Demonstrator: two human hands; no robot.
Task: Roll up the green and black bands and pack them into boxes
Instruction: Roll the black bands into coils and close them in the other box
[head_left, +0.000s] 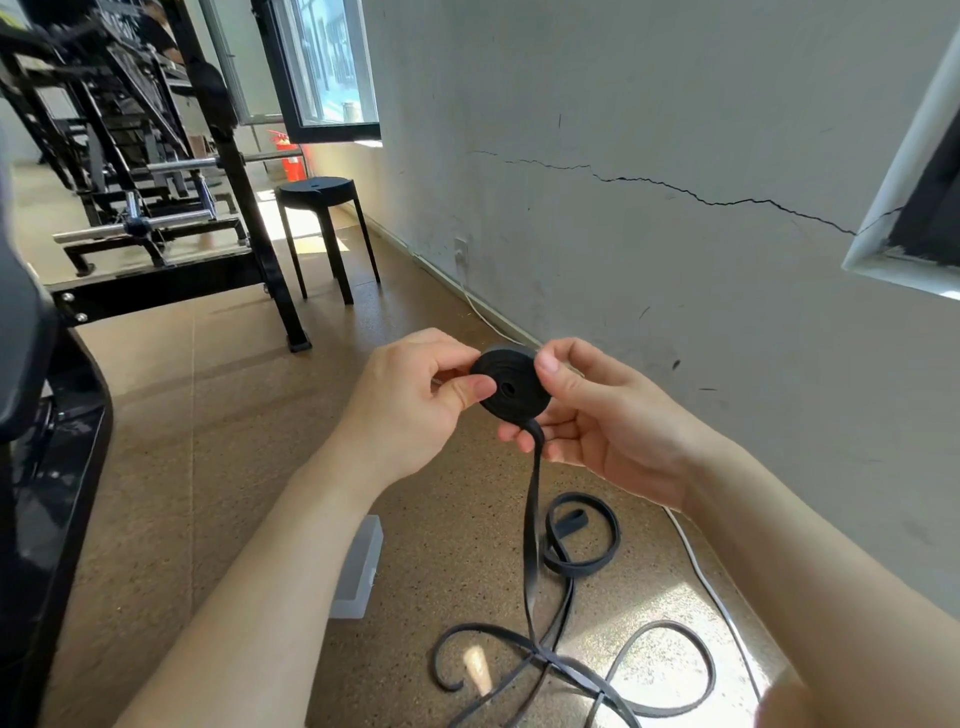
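Observation:
A black band is partly wound into a flat coil held up in front of me. My left hand pinches the coil's left side with thumb and fingers. My right hand grips its right side, thumb on the rim, fingers under it. The band's loose length hangs straight down from the coil and lies in loops on the floor. A clear plastic box lies on the floor below my left forearm. No green band is in view.
A grey cracked wall runs along the right, with a white cable on the floor beside it. A black stool stands ahead. Black gym equipment fills the left side. The floor is brown cork.

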